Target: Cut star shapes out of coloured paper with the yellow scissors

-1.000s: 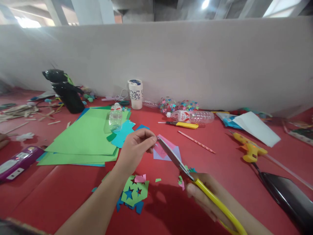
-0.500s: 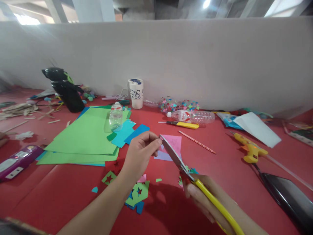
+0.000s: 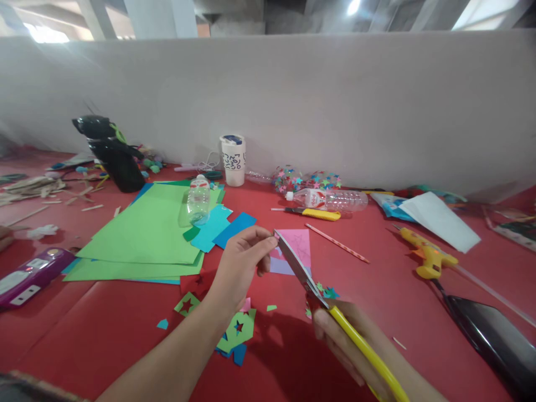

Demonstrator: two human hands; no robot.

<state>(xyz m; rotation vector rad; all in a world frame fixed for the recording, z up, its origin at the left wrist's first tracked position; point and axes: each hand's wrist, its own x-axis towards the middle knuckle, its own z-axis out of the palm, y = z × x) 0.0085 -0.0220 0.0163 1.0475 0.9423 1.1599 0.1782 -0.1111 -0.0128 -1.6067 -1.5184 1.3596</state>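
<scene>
My left hand (image 3: 242, 267) pinches the edge of a pink paper piece (image 3: 298, 245) held above the red table (image 3: 104, 329). My right hand (image 3: 352, 346) grips yellow-handled scissors (image 3: 318, 301), fingers closed round the handle. The scissor blades (image 3: 293, 262) slant up to the left and meet the pink paper right by my left fingertips. A lilac scrap (image 3: 278, 267) lies under the pink piece. Green offcuts with star-shaped holes (image 3: 237, 329) lie below my left wrist.
Green and blue paper sheets (image 3: 146, 234) with a plastic bottle (image 3: 196, 202) lie at left. Behind are a white cup (image 3: 233, 159), paper stars (image 3: 305, 181), a second bottle (image 3: 330, 199), a yellow cutter (image 3: 314, 214) and a pencil (image 3: 337, 243). A yellow glue gun (image 3: 425, 254) and black tablet (image 3: 489, 335) lie right; a purple punch (image 3: 29, 276) left.
My left hand and the pink paper shifted slightly right and turned, so more of the pink sheet faces me. The scissors stayed at the paper's edge. A blue sheet corner became visible.
</scene>
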